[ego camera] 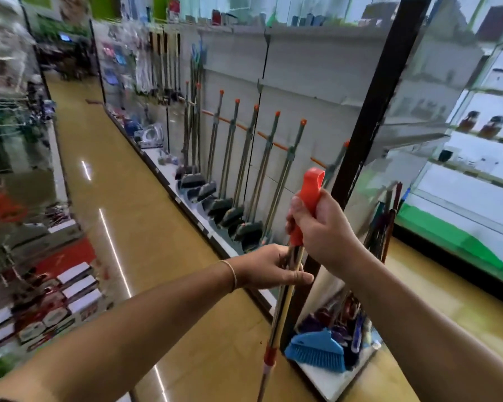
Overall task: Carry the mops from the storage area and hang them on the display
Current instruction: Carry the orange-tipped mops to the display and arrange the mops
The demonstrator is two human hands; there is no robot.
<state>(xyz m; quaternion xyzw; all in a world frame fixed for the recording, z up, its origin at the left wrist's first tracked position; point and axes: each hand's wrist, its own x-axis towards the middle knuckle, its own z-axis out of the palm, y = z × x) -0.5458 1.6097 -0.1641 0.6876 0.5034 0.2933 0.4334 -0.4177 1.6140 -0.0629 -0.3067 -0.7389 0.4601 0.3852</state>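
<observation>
Left side of the aisle: blurred shelving with boxed goods point(79, 288), contents illegible. Centre: a row of hung mops point(246, 166) stands along the display wall point(302, 71), handles clipped to an orange rail point(273, 142). The left hand point(269, 269) grips the metal shaft of the carried mop point(285, 288), held upright in front of the display; the right hand point(321, 227) clenches its orange handle end above. Lower right: a blue broom head point(317, 351) beside a dark post point(381, 111)

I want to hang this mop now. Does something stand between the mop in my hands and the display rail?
Yes. A dark upright post stands just behind the mop, which both the left hand and right hand grip, and covers the near end of the orange rail.
</observation>
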